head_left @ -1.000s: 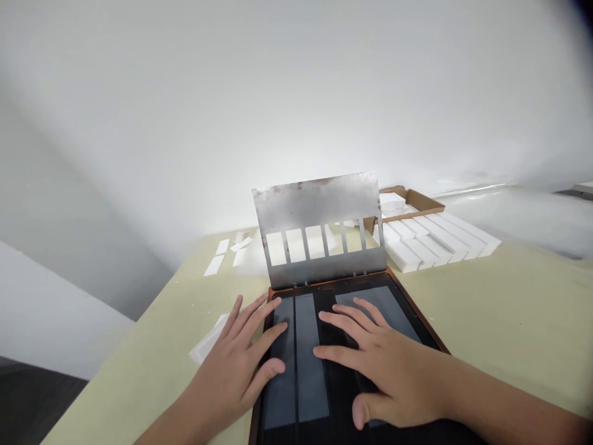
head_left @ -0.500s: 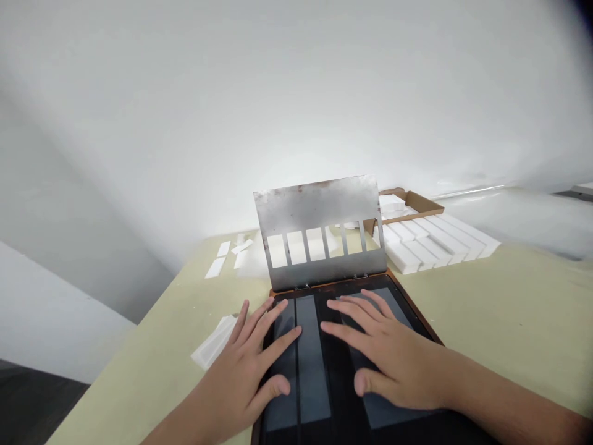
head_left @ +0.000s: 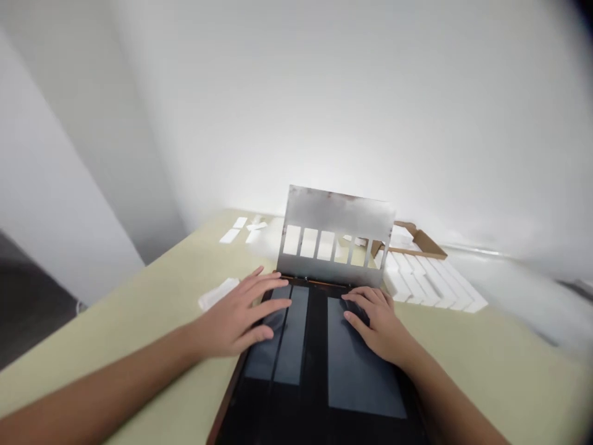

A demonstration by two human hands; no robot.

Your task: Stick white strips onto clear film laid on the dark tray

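Observation:
A black board (head_left: 315, 346) with a brown edge lies in front of me. Hinged to its far side, a metal plate (head_left: 338, 213) with a row of rectangular cut-outs stands raised. Two narrow grey-blue strips (head_left: 291, 334) lie on the board's left part, and a wide grey-blue sheet (head_left: 361, 377) on its right. My left hand (head_left: 243, 312) is open, fingers spread, over the left strip and the board's left edge. Over the far part of the wide sheet, my right hand (head_left: 380, 324) is open with slightly bent fingers and holds nothing. Whether the fingertips press down is unclear.
A small white stack (head_left: 218, 293) lies left of the board, partly behind my left hand. White cards (head_left: 230, 235) are scattered at the table's far left. Rows of white stacks (head_left: 433, 281) and an open cardboard box (head_left: 428, 244) stand at the right, near the wall.
My view has shifted and tilted. My left hand has moved toward the board's left edge. My right hand has drawn its fingers in and moved to the sheet's far right part.

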